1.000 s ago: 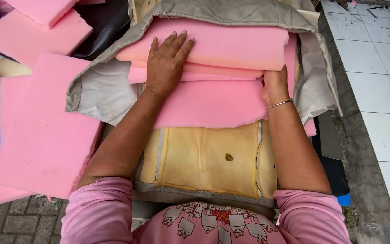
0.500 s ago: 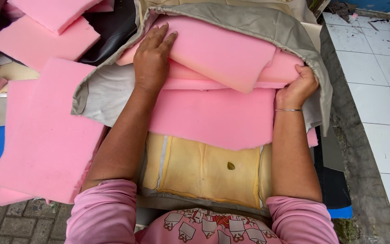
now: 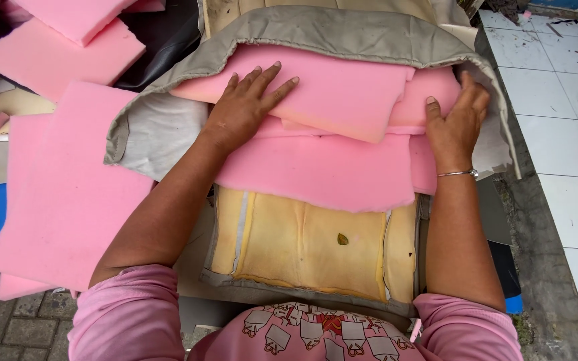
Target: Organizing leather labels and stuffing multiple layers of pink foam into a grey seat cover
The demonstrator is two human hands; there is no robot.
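Pink foam sheets (image 3: 342, 100), stacked in several layers, are seen at the centre of the view, tucked at 12 o'clock under a turned-back grey fabric cover (image 3: 342, 33). Left hand (image 3: 245, 107): laid flat on the uppermost sheet, fingers spread toward 1 o'clock, nothing gripped. Right hand (image 3: 456, 124): set at 3 o'clock of the stack, fingers pushed between foam edge and cover; whether anything is clamped cannot be told. A thin silver bracelet (image 3: 457, 174) is worn at that wrist. Hands are held well apart. Old yellow cushion (image 3: 316, 244): exposed at 6 o'clock of the stack, stained, with a small dark fleck (image 3: 342, 238) near its middle. Loose pink foam slab (image 3: 61, 194): laid at 9 o'clock; further pink offcuts (image 3: 61, 47) at 10 o'clock. White floor tiles (image 3: 563, 134) are seen at 3 o'clock. No labels or packages are seen.
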